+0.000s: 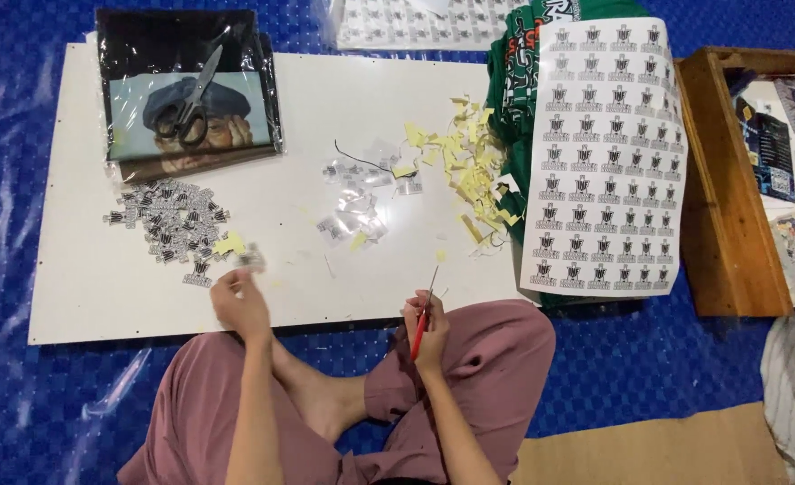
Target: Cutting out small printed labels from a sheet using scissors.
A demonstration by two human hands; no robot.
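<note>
Gripping red-handled scissors (422, 316) in the closed right hand (427, 325).
Left hand (240, 301) is pinching a small cut sticker (252, 259), sticker pile (171, 220) lying just beyond it.

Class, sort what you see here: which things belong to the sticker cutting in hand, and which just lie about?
In use: red-handled scissors in right hand; cut sticker at left hand; sticker pile; sticker sheet.
Lying about: black scissors; packaged shirt; wooden box.

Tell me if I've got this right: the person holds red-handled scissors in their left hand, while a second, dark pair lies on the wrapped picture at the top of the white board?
Not quite. The head view shows the red-handled scissors in the right hand, not the left. The left hand is at the small cut-outs. The dark pair does lie on the wrapped picture.
</note>
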